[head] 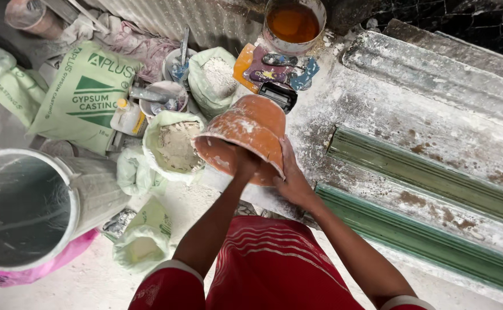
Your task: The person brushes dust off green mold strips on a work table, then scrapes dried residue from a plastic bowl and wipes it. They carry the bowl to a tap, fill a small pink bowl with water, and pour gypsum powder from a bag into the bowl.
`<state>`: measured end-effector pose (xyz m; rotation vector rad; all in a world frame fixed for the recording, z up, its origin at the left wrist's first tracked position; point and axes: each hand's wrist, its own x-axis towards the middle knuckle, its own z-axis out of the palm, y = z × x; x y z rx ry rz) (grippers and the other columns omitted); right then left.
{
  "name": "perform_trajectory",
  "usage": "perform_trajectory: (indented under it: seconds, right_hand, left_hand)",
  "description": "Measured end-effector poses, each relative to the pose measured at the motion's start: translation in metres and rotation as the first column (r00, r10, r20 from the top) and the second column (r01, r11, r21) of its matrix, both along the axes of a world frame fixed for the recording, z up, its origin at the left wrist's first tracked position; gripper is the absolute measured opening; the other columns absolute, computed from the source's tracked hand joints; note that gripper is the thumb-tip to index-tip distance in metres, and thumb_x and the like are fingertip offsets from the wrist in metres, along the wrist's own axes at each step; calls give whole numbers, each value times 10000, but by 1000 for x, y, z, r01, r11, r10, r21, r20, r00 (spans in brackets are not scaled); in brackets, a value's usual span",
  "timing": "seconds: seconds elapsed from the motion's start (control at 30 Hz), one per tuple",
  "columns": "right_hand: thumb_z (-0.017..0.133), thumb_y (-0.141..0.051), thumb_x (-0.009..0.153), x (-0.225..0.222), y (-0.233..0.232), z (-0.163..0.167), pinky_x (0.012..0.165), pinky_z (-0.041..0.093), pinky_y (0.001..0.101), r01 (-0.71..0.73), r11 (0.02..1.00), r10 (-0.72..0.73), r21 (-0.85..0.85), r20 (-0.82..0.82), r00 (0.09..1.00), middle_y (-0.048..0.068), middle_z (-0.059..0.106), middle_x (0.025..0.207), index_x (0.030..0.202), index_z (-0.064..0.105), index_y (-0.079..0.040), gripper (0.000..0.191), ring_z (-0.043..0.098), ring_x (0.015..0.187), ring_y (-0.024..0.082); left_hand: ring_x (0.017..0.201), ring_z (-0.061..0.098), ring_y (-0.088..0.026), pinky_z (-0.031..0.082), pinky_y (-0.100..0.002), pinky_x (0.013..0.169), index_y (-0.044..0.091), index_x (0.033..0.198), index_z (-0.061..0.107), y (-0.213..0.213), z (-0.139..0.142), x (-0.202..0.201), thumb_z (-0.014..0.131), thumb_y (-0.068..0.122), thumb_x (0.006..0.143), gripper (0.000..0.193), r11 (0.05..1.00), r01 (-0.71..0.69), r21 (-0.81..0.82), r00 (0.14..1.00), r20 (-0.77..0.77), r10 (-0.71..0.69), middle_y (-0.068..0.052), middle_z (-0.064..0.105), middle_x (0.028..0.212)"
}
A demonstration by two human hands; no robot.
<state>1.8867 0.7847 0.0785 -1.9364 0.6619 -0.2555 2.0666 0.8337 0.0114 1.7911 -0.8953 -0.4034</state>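
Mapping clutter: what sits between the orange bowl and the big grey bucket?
Head view: an open bag of grey powder lies between the orange bowl and the grey bucket.

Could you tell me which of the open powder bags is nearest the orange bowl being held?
The open bag directly left of the orange bowl, touching its rim. The other bag stands farther back.
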Motion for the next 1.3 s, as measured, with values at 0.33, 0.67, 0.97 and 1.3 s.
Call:
perform_trajectory:
  seconds: [0.33, 0.67, 0.97, 1.3]
  right_hand:
    - [505, 70, 829, -9, 15, -28, 1279, 137, 457, 29, 986, -52, 163, 139, 989, 244, 52, 1717, 1647, -60, -110, 1010, 65, 1597, 365]
    - [539, 24, 825, -2, 1, -39, 1212, 357, 492, 11, 999, -17, 51, 122, 992, 307, 237, 1558, 1571, -5, -35, 925, 337, 1476, 429]
    - [591, -62, 856, -13, -38, 8, 1055, 541, 466, 27, 987, 15, 159, -255, 967, 276, 409, 1540, 1610, 55, -94, 927, 551, 1305, 401]
    - [439, 62, 1002, -20, 7, -93, 1032, 539, 387, -30, 902, -28, 431, 127, 992, 288, 278, 1634, 1557, -303, -224, 970, 550, 1300, 340]
  left_hand:
    - [853, 725, -222, 579, -373, 798, 93, 1185, 706, 62, 2, -19, 720, 173, 966, 234, 985, -81, -153, 997, -2, 81, -85, 736, 1029]
    - [808, 697, -267, 568, -407, 761, 63, 1150, 685, 85, -25, -6, 717, 152, 956, 215, 969, -235, -79, 972, -27, 233, -132, 718, 951]
    - [823, 716, -247, 587, -366, 750, 55, 1053, 695, 54, 1, 27, 796, 186, 849, 263, 967, 246, 61, 857, 453, -246, -138, 737, 956]
    - [955, 668, -278, 549, -379, 840, -13, 1141, 658, 50, -41, -24, 749, 169, 872, 338, 994, 102, 30, 970, 218, -106, -188, 683, 1070]
